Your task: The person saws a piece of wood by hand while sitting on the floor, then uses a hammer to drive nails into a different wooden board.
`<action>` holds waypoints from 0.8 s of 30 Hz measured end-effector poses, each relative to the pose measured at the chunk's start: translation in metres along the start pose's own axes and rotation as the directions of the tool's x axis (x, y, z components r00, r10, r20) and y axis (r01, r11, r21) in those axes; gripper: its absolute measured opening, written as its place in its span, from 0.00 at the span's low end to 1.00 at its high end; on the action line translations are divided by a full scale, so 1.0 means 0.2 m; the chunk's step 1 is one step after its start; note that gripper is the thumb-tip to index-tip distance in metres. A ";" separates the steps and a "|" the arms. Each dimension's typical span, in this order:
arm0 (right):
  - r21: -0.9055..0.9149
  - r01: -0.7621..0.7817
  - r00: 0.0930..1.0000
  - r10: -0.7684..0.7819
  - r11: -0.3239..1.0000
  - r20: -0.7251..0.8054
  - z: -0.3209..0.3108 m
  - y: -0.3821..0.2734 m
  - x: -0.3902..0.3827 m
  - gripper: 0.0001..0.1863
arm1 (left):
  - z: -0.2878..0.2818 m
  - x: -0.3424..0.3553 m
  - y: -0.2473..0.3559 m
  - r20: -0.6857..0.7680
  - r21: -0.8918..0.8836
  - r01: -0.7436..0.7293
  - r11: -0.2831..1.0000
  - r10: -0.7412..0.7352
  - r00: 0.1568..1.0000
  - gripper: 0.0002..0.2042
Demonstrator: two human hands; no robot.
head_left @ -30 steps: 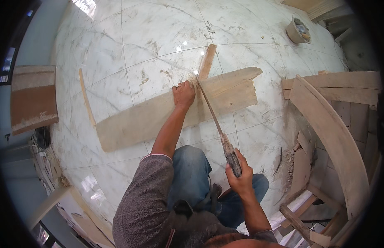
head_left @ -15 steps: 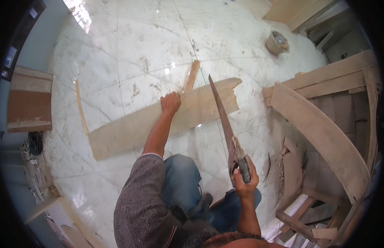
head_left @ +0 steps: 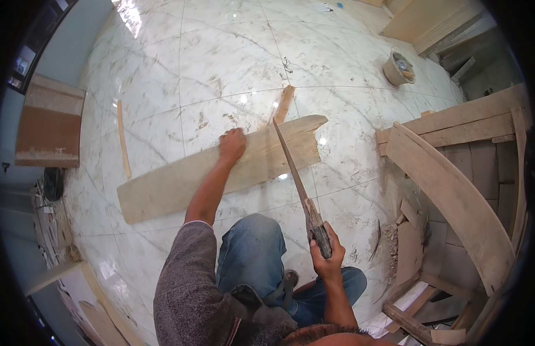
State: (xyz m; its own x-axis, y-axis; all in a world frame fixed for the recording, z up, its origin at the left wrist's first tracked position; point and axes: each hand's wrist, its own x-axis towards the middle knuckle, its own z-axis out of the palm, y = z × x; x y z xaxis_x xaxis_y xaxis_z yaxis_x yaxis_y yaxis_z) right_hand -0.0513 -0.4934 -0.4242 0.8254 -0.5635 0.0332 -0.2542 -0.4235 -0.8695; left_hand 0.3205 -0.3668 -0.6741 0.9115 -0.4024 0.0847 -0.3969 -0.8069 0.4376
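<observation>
My left hand (head_left: 232, 143) has its fingers curled over the far edge of a long, pale wooden board (head_left: 164, 193) lying on the floor, its right end ragged. My right hand (head_left: 328, 254) is closed round the grip of a handsaw (head_left: 294, 167), whose long, rusty blade reaches diagonally across the board to its far edge. Beyond that edge a short wooden batten (head_left: 283, 101) sticks out, partly hidden under the board. A thin pale strip (head_left: 123, 138) lies past the board's left end.
A leaning wooden frame with a curved plank (head_left: 446, 202) fills the right side. A bucket (head_left: 398, 70) stands at the back right. A brown panel (head_left: 47, 130) leans against the left wall. Wooden pieces (head_left: 66, 282) lie at lower left. Marble-like tiles (head_left: 221, 69) surround the board.
The saw lifted rightwards, then came back to the board's far edge. My left hand has slid left along that edge, and the board has shifted a little to the left.
</observation>
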 end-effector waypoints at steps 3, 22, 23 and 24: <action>-0.008 0.076 0.997 -0.076 0.997 0.009 0.07 0.05 0.06 0.29 | 0.08 0.11 0.16 0.063 -0.029 -0.024 0.999 0.026 0.998 0.20; -0.096 -0.021 0.983 0.038 0.995 0.182 0.13 0.13 0.26 0.30 | 0.09 0.14 0.36 0.123 0.074 0.098 0.992 -0.107 0.987 0.23; -0.104 -0.011 0.982 0.030 0.995 0.188 0.12 0.12 0.26 0.30 | 0.09 0.13 0.35 0.120 0.073 0.100 0.992 -0.109 0.987 0.23; -0.111 -0.001 0.981 0.023 0.994 0.194 0.11 0.11 0.25 0.30 | 0.09 0.12 0.35 0.117 0.072 0.102 0.992 -0.110 0.987 0.23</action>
State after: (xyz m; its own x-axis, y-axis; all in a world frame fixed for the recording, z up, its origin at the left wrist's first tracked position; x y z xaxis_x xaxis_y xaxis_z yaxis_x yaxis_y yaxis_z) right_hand -0.0045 -0.5160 -0.4519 0.9016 -0.4244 -0.0833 -0.3096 -0.4989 -0.8094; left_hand 0.3128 -0.4407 -0.6576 0.9307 -0.3591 -0.0692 -0.3085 -0.8726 0.3788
